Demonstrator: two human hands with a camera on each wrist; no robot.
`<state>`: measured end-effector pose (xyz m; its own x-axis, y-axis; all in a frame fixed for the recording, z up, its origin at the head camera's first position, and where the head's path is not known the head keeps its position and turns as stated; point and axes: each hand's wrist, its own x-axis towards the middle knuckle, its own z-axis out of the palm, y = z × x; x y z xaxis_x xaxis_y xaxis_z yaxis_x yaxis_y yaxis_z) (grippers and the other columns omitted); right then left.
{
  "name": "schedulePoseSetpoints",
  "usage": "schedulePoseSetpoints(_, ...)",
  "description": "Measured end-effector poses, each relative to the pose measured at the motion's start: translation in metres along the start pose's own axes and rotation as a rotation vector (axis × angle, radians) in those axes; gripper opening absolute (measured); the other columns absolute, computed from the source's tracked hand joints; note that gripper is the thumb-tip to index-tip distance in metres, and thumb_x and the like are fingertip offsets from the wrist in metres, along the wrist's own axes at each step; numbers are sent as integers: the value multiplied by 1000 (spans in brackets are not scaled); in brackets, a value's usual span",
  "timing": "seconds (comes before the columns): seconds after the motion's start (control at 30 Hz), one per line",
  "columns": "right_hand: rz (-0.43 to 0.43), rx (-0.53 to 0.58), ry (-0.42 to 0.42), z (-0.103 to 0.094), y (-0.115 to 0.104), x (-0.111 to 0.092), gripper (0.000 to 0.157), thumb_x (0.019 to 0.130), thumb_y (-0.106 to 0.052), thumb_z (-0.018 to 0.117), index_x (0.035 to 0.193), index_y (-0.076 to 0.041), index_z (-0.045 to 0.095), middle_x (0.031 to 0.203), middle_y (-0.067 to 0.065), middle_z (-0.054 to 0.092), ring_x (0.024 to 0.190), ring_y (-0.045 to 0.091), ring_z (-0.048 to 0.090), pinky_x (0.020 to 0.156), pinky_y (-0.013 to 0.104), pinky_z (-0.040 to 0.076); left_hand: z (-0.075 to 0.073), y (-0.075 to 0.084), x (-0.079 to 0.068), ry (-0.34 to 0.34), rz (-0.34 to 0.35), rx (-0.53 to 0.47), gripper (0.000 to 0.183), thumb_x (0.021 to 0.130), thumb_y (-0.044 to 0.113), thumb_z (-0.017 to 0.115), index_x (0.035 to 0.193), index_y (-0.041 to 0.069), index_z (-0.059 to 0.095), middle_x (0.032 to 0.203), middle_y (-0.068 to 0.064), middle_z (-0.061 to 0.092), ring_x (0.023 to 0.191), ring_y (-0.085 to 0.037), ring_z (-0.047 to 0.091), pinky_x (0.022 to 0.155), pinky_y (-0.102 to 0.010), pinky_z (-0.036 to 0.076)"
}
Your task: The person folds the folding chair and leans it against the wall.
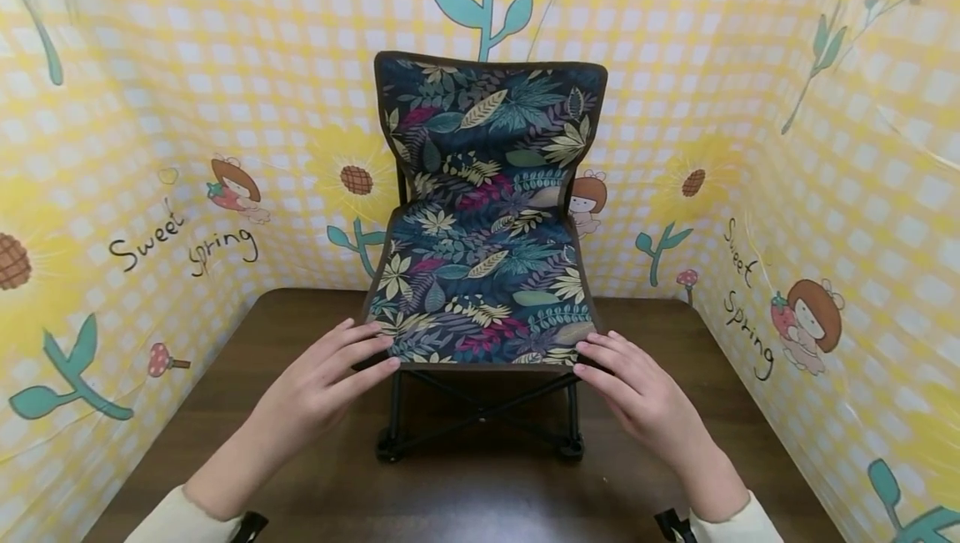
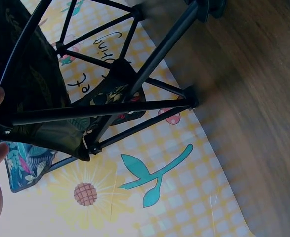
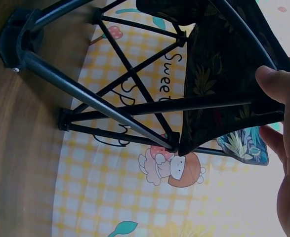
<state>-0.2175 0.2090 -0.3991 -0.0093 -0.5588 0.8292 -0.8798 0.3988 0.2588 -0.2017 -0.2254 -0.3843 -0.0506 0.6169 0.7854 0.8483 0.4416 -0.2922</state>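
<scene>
An unfolded folding chair with dark, leaf-patterned fabric and a black tube frame faces me. My left hand grips the front left corner of its seat, fingers lying over the fabric. At the front right corner, my right hand holds the seat the same way. The right wrist view shows that thumb against the corner from the front. Below the seat, crossed black tubes join the legs, whose black feet are near the dark wooden tabletop.
The dark brown wooden table spreads under and around the chair. A yellow checked cloth with sunflowers and "Sweet Spring" lettering hangs behind it and along both sides. Black straps circle the wrists.
</scene>
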Motion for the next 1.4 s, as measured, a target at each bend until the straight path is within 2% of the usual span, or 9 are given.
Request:
schedulePoseSetpoints(0.27,2,-22,27,3,0,-2,26,108,-6,50,114,1,75,118,21,72,107,42,68,105,49,51,6,-2,-2,3,2,21,35,110,4,42,123,5,74,121,-16,73,112,-41,66,114,-51,43)
schedulePoseSetpoints(0.63,3,-27,0,-1,3,-1,27,108,-5,49,113,2,74,118,20,72,106,40,69,104,48,52,5,-5,-4,-26,26,3,34,110,6,42,125,2,72,123,-17,71,112,-40,67,112,-50,45)
schedulePoseSetpoints(0.93,-19,-55,-10,-1,3,-2,29,108,-3,46,115,0,74,118,20,72,106,38,70,103,47,53,1,-6,-3,4,68,-9,33,109,4,43,122,0,74,120,-18,73,107,-40,68,113,-48,45)
schedulePoseSetpoints(1.23,-54,-81,37,6,6,-3,28,106,-1,48,113,1,75,115,21,73,103,38,72,98,47,56,6,-10,-6,38,103,60,32,108,4,45,119,2,75,117,-16,74,104,-39,71,109,-47,49)
schedulePoseSetpoints(1.4,-79,-88,21,7,8,-6,28,107,0,47,115,2,74,117,22,72,104,39,71,98,48,56,7,-12,-6,46,123,75,32,108,1,45,118,1,75,117,-17,74,103,-38,72,107,-46,50)
